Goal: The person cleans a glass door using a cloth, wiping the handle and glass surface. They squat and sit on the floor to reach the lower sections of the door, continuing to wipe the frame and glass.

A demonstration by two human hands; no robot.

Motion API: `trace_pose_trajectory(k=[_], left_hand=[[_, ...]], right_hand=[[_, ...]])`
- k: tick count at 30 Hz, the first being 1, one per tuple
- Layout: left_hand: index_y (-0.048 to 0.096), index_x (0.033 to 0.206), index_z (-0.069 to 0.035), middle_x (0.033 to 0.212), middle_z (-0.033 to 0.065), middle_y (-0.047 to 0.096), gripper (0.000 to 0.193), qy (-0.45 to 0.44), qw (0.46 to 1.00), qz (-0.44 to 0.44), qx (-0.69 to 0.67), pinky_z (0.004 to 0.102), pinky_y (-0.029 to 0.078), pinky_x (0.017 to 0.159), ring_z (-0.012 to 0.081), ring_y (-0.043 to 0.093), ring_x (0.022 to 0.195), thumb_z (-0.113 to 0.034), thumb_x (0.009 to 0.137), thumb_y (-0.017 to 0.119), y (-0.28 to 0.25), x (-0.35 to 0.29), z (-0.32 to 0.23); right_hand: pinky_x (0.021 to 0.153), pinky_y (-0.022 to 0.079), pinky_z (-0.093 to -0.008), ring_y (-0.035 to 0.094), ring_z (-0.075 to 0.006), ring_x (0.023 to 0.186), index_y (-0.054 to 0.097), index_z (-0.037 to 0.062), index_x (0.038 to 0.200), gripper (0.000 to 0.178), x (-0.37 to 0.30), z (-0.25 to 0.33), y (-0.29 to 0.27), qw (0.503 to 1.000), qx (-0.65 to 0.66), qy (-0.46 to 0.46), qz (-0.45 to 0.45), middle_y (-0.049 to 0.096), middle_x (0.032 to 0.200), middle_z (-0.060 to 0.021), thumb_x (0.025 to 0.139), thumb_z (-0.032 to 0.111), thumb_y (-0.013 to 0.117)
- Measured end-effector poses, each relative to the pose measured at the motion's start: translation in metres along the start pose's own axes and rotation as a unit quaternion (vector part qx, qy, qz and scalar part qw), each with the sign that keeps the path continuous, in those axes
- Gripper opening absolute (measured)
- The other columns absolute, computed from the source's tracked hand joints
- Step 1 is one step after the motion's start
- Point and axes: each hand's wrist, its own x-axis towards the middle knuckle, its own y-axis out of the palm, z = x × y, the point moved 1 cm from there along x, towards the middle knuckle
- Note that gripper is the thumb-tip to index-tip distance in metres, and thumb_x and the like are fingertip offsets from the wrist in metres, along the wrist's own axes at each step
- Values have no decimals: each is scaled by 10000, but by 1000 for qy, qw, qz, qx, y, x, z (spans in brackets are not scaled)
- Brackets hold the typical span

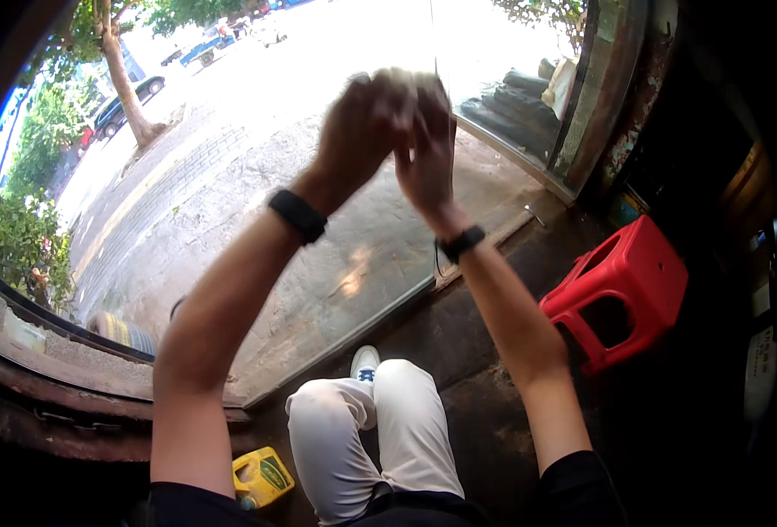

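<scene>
I see the bare left hand (362, 125) and bare right hand (429, 156) raised, apparently working together, grip too blurred to tell; the next move likely needs steadiness.

No word or number can be read with certainty, though printing shows in two places. The yellow jug (247, 474) at the lower left carries a dark green label (276, 472) with lighter, slanted lettering across it, too small and soft to make out letter by letter. Near the far right edge, a pale strip (759, 373), longer than it is wide and partly lost in shadow, bears small dark marks like a column of characters running down its upper part, too blurred there to be told apart.
</scene>
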Motion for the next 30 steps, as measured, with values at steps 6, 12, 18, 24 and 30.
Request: trace_pose_trajectory(k=[6, 12, 18, 24, 30], left_hand=[[669, 1247, 50, 1329, 222, 667, 291, 43, 967, -223, 117, 486, 493, 1172, 380, 595, 1360, -62, 985, 608, -64, 71, 106], [631, 1394, 13, 1555, 227, 580, 384, 115, 986, -49, 107, 509, 475, 1188, 399, 568, 1413, -112, 1033, 591, -12, -12, 15], [533, 1577, -120, 1644, 97, 497, 611, 175, 972, 154, 39, 455, 245, 1338, 294, 373, 1575, -287, 1010, 686, 66, -158, -159], [446, 1666, -95, 1749, 119, 405, 672, 212, 951, 223, -21, 471, 185, 1356, 328, 278, 1647, -301, 1040, 578, 111, -216, -269], [566, 1552, -101, 1681, 128, 495, 566, 227, 933, 275, -52, 459, 237, 1333, 322, 350, 1606, -300, 1022, 575, 156, -290, -340]], right_hand=[[937, 545, -451, 633, -316, 1119, 609, -28, 1363, 353, 171, 35, 30, 974, 14, -185, -128, 642, 1197, -197, 1015, 28, 579], [1215, 364, -590, 467, -488, 1470, 550, 9, 1521, 528, -72, 4, -10, 996, -70, -8, 46, 528, 1556, -283, 1044, 215, 641], [1279, 281, -567, 359, -481, 1548, 396, -37, 1608, 617, -241, 25, -31, 958, -92, 206, 174, 435, 1639, -304, 1055, 173, 573], [1299, 266, -536, 346, -452, 1555, 340, -29, 1638, 647, -372, 10, -51, 906, -119, 349, 210, 405, 1653, -290, 1089, 218, 577], [1296, 281, -506, 369, -418, 1530, 322, -24, 1635, 635, -442, 38, -47, 873, -75, 433, 213, 403, 1633, -273, 1113, 243, 564]])
